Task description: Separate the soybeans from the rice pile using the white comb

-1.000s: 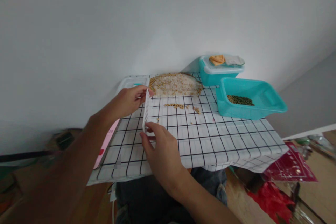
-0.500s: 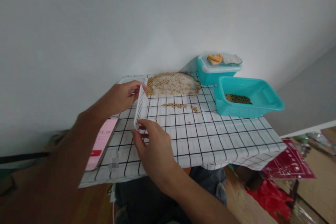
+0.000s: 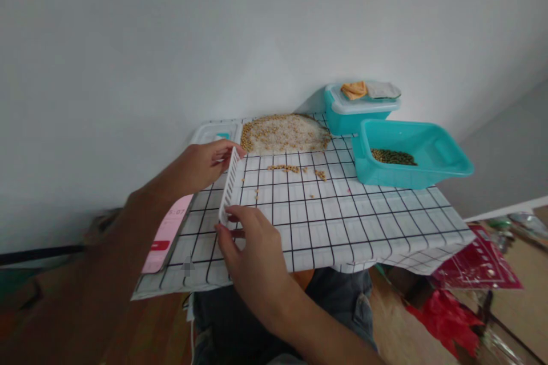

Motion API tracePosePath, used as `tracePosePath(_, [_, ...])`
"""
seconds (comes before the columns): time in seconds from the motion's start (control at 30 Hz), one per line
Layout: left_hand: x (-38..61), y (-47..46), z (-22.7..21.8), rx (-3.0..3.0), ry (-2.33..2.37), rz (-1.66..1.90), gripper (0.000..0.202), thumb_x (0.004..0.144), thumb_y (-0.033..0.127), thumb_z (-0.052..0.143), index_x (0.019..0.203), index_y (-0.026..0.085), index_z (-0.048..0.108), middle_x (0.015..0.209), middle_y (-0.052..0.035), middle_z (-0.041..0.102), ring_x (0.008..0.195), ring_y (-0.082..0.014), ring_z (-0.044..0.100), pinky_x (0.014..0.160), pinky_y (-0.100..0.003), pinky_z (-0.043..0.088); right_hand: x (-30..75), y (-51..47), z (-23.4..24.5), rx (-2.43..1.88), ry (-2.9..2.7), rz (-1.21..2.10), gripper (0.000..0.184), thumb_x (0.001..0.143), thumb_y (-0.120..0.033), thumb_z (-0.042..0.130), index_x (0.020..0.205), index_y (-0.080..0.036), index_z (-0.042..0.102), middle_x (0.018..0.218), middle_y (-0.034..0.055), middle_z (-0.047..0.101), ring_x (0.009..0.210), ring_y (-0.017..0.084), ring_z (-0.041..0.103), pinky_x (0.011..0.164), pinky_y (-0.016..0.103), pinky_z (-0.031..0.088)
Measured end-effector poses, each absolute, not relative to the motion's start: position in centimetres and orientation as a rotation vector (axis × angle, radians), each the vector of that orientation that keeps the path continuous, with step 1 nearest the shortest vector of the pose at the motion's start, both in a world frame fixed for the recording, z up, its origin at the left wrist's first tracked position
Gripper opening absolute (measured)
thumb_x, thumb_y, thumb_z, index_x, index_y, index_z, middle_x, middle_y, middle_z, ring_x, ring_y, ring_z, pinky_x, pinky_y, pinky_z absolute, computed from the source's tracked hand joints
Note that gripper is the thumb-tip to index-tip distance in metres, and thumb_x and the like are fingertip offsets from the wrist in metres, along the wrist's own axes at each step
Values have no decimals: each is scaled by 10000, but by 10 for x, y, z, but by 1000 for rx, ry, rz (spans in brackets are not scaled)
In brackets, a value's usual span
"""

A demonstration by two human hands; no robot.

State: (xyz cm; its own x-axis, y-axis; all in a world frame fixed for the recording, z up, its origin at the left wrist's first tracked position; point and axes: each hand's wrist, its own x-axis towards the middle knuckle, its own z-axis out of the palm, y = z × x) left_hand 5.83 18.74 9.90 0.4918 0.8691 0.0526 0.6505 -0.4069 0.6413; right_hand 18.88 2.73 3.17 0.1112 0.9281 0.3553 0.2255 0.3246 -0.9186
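Note:
A white slotted plastic basket (image 3: 231, 179) stands tilted on its side over the left part of the checked cloth, its slatted face toward the left. At its far end, my left hand (image 3: 209, 164) is closed on the rim. My right hand (image 3: 257, 248) pinches the near end between thumb and fingers. Beyond the basket lies a spread heap of rice and yellow beans (image 3: 286, 133). Several loose beans (image 3: 285, 168) are scattered on the cloth right of the basket.
An open teal bin (image 3: 411, 174) at the right holds green and yellow beans. Behind it, a lidded teal box (image 3: 349, 120) carries folded cloths (image 3: 370, 90). A pink-screened phone (image 3: 165, 239) lies left, near a clear lid (image 3: 214, 132). The table's front edge is close to my legs.
Both hands have brought the basket slightly lower and nearer, with its far end dropping a little. My view has shifted slightly. Both grips stay the same.

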Motion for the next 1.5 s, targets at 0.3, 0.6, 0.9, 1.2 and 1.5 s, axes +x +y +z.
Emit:
tracePosePath(0.3, [63,180,90,2261,1215,565,291,891,377,601,1145,249,659,1178,-31,722,1091,-223,691,1049,-383,506,210,10,30,-1169,-1366,793,261,934,-285,591,1187,-231,619,1049,49,686,841,145,687,746,269,618])
tracePosePath(0.6, [86,177,95,2293,1225,555,275,897,343,560,1137,264,667,1131,-6,740,1077,-204,697,1002,-356,535,252,6,39,-1194,-1383,796,222,914,-254,598,1126,-215,650,1017,47,681,849,143,690,752,274,632])
tracePosePath(0.9, [106,190,93,2322,1120,584,280,914,358,565,1145,236,663,1080,-18,751,1063,-183,702,1001,-332,536,287,20,47,-1249,-1409,735,206,899,-241,595,1093,-210,657,950,31,687,834,133,681,723,257,635])
tracePosePath(1.2, [119,206,92,2295,1034,635,248,914,329,566,1116,217,656,1094,-35,752,1046,-177,711,996,-338,541,318,41,53,-1334,-1465,700,205,896,-261,594,1080,-211,671,907,23,711,776,137,697,686,250,618])
tracePosePath(1.5, [127,215,87,2303,1012,666,233,903,345,578,1087,234,667,1059,-24,754,1020,-178,716,989,-353,541,335,51,58,-1384,-1552,575,179,894,-266,583,1037,-214,678,887,26,724,736,141,701,648,251,601])
